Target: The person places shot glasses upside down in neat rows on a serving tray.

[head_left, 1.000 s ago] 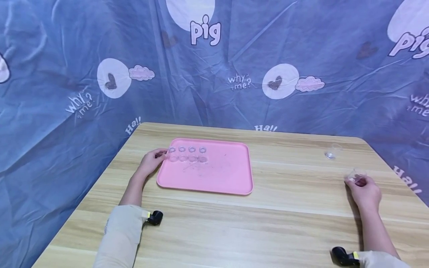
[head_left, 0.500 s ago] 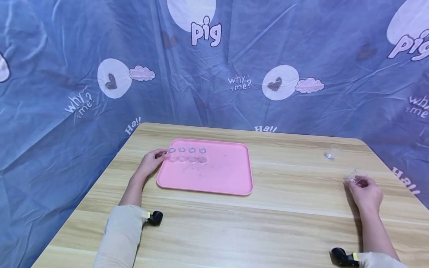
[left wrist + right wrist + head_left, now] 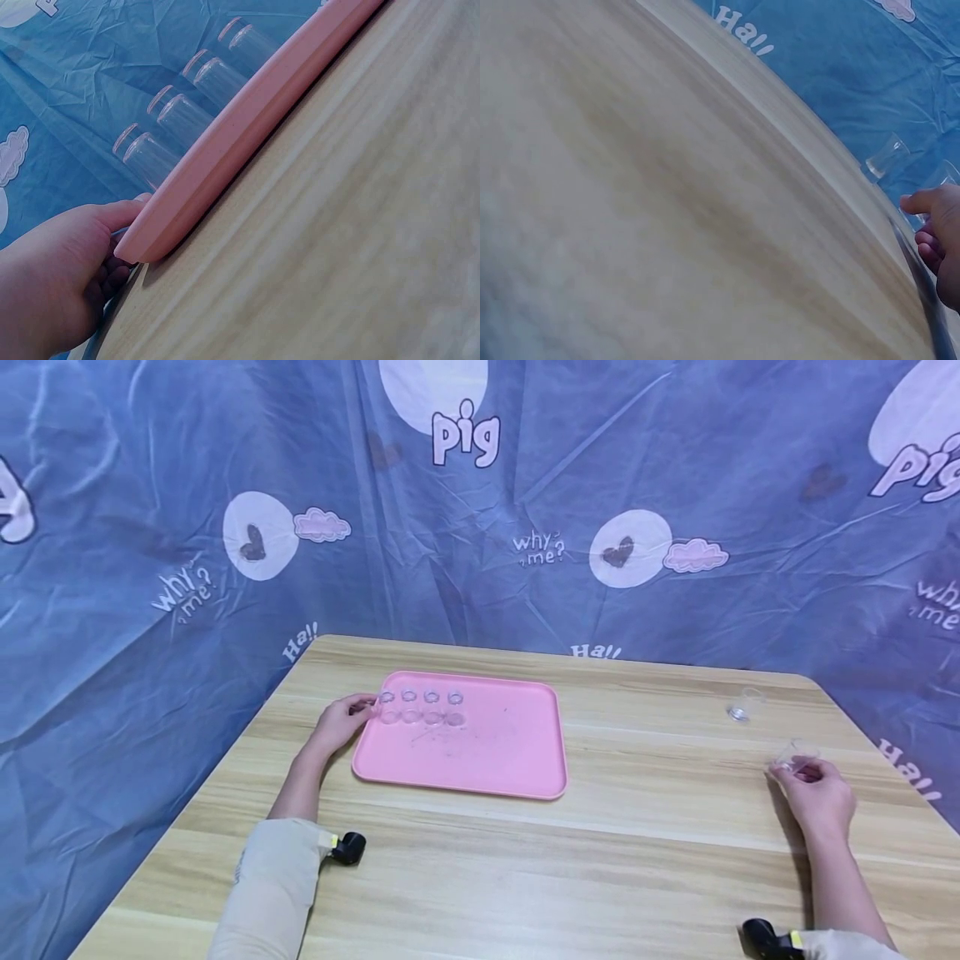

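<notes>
Head view shows the right hand at the right side of the wooden table, its fingers curled in a grip around a small clear plastic cup. That cup is see-through, thin-walled and tilted in the fingers, just above the table surface. A second clear cup stands on the table farther away, near the far right edge, apart from the hand.

At the left, the left hand holds the far left corner of a pink tray; the left wrist view shows the thumb lying on the rim and the fingers tucked under the edge. Four clear cups stand in a row along the tray's far left part, side by side. A blue printed cloth hangs behind the table.
</notes>
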Motion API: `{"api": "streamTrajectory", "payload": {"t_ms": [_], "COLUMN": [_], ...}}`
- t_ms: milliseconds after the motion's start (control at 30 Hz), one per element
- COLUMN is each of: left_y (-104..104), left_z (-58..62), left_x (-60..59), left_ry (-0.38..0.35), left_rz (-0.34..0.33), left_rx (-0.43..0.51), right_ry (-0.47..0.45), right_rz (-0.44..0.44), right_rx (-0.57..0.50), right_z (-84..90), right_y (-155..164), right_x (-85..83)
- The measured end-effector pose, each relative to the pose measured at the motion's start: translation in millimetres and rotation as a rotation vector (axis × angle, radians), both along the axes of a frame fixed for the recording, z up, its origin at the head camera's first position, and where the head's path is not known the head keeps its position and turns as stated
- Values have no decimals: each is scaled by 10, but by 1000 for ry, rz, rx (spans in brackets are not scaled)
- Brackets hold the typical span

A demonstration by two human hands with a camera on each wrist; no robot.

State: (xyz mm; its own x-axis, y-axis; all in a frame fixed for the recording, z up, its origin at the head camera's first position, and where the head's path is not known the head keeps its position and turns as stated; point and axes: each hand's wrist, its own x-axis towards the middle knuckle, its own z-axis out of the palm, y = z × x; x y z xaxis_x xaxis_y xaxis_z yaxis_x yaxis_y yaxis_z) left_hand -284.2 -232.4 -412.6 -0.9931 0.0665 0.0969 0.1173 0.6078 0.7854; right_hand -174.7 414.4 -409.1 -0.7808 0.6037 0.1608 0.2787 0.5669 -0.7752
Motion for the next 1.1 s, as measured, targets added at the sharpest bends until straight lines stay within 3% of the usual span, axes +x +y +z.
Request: {"api": "streamTrajectory", "payload": {"t_ms": [200,467,700,1100], "left_y": [-30,-11,-4,-12], "left_z": [-7,-48,-28,-28], "left_x": [9,-42,-23,-16], "left_ry": [49,41,36,41], "left_rz": [-26,-1,5,-3], "left_rx": [4,-36,-29,-32], "right_ry": [28,57,80,89], "right_rz": [46,118,201,308], "right_rx": [-2,16,-75,4], "right_z": [9,60,181,440], "right_y": [-27,-80,-165,-478], "right_x": [-19,-47,-77,-134]}}
